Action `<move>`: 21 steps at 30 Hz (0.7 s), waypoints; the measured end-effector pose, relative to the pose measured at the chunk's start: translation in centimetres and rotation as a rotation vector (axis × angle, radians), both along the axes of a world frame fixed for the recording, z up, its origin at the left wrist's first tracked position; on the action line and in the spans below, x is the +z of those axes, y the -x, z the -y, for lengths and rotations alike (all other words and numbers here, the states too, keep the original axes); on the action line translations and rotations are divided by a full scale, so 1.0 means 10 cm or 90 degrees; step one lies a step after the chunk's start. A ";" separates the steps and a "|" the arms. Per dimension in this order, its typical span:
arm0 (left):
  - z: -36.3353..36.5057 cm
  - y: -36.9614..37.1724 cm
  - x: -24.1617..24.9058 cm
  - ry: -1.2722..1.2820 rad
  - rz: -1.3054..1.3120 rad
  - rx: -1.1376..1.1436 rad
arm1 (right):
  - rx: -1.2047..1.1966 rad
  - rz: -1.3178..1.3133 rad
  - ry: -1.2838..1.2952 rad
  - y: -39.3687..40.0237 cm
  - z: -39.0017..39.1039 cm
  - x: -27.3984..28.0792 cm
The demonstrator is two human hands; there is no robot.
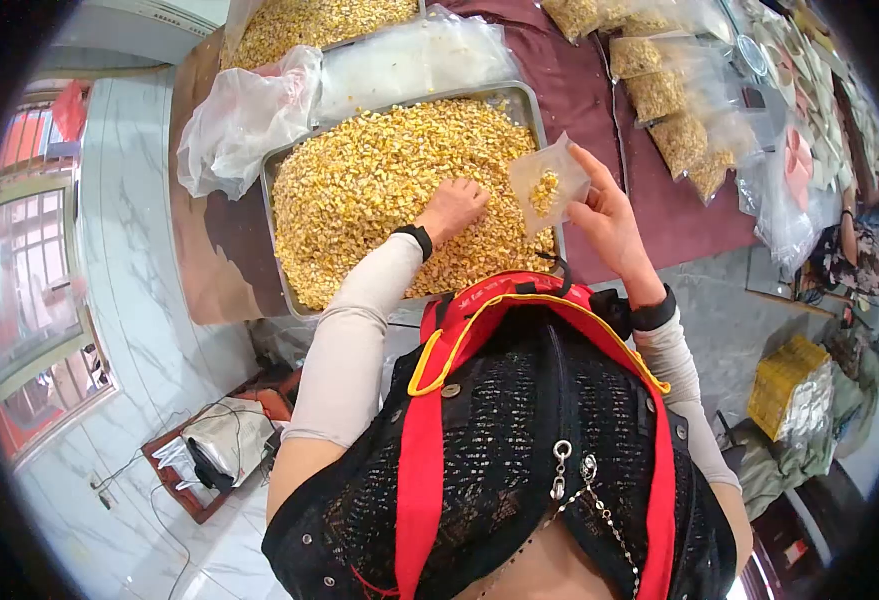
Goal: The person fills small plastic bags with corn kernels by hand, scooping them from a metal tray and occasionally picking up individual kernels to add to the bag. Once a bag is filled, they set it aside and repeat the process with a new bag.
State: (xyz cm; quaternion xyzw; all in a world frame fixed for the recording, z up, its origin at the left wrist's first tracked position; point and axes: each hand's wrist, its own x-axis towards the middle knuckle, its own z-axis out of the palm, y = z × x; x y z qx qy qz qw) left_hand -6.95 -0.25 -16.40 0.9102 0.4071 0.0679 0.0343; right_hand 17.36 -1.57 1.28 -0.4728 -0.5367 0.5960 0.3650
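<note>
A metal tray (pixel 531 104) holds a heap of yellow corn kernels (pixel 359 170). My left hand (pixel 453 208) rests on the kernels right of the tray's middle, its fingers curled; whether kernels are in it is hidden. At the tray's right edge, my right hand (pixel 607 215) holds a small clear bag (pixel 549 184) between thumb and fingers. Some yellow kernels show inside that bag.
A second corn tray (pixel 319 25) stands at the back. Crumpled plastic (pixel 249 125) and flat clear bags (pixel 414 65) lie behind the near tray. Filled bags (pixel 656 95) sit at the back right of the maroon cloth (pixel 694 215). A yellow-wrapped bundle (pixel 789 385) is at lower right.
</note>
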 end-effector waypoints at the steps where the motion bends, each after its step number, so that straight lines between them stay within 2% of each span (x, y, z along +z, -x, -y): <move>1: -0.03 0.01 -0.03 0.015 0.008 -0.025 | 0.006 -0.004 0.006 0.01 0.00 0.01; 2: -0.06 0.02 -0.06 0.015 0.008 -0.023 | 0.008 -0.004 0.005 0.00 0.00 0.00; 4: -0.13 0.03 0.08 0.159 0.018 0.134 | 0.020 -0.008 0.000 0.00 -0.01 -0.06; 5: -0.17 0.04 0.15 0.158 0.016 0.135 | 0.020 -0.010 0.000 0.01 -0.01 -0.06; 7: -0.23 0.06 0.34 0.230 0.299 0.385 | 0.032 0.024 -0.021 0.03 -0.01 -0.07; 8: -0.26 0.10 0.39 0.326 0.458 0.479 | 0.031 0.020 -0.020 0.06 0.00 -0.09; 9: -0.27 0.15 0.39 0.326 0.454 0.478 | 0.013 -0.028 0.004 0.09 0.00 -0.12; 11: -0.29 0.26 0.39 0.836 1.215 0.603 | -0.004 -0.076 0.027 0.10 0.00 -0.17; 12: -0.27 0.31 0.44 0.949 1.370 0.494 | 0.023 -0.030 0.015 0.09 -0.01 -0.18; 13: -0.25 0.31 0.48 0.948 1.369 0.494 | 0.050 0.016 0.003 0.08 -0.02 -0.19; 15: -0.18 0.26 0.65 0.990 1.551 0.498 | 0.039 0.006 -0.012 0.11 -0.01 -0.18; 21: -0.19 0.06 1.13 0.914 1.598 0.449 | 0.028 0.001 -0.028 0.10 0.00 -0.20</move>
